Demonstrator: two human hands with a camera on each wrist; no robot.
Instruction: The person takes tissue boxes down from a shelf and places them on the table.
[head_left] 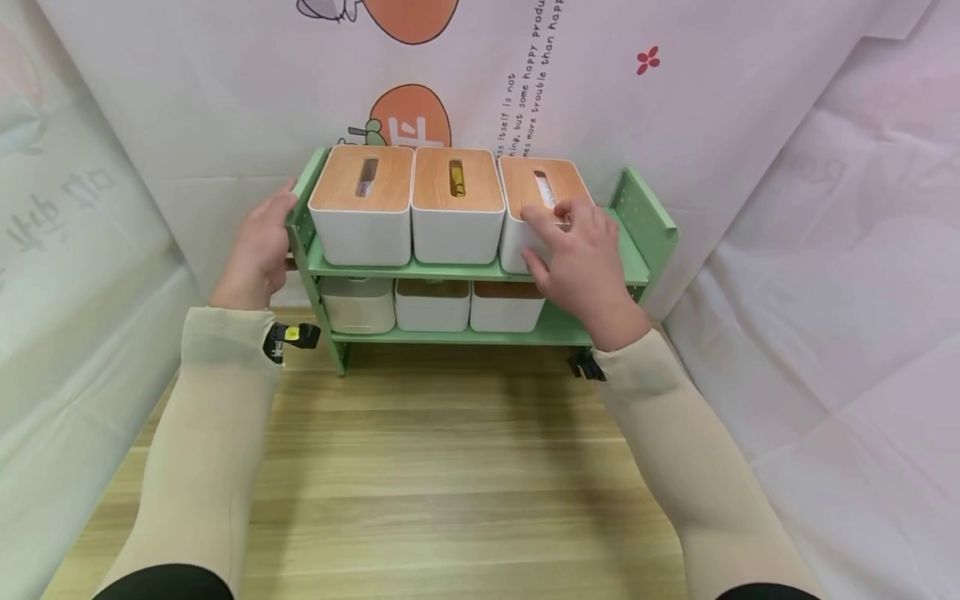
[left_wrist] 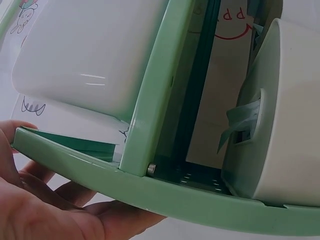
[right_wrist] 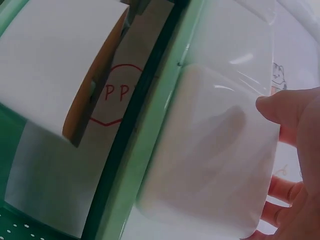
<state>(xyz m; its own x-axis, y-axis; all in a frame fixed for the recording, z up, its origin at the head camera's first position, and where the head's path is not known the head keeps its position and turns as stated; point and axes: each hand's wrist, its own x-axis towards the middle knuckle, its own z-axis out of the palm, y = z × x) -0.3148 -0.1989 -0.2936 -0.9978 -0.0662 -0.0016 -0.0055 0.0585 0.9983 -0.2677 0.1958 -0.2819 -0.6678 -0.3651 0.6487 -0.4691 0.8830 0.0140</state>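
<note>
A green two-tier shelf (head_left: 465,272) stands against the back sheet. My left hand (head_left: 258,242) grips the edge of its left side panel (left_wrist: 80,167), with the fingers behind the panel. On the upper tier sit three white tissue boxes with slotted wood-look lids: a left one (head_left: 360,237), a middle one (head_left: 457,237) and a right one (head_left: 513,242). My right hand (head_left: 585,258) holds the front top edge of the right tissue box, thumb at its front wall and curled fingers over the lid. In the right wrist view, the hand partly hides that box.
The lower tier holds a cream tissue box (head_left: 358,310) with tissue poking out, and two white boxes, one in the middle (head_left: 432,310) and one at right (head_left: 506,312). The shelf's right side panel (head_left: 645,221) rises beyond my right hand. Wood-grain floor (head_left: 450,467) lies in front.
</note>
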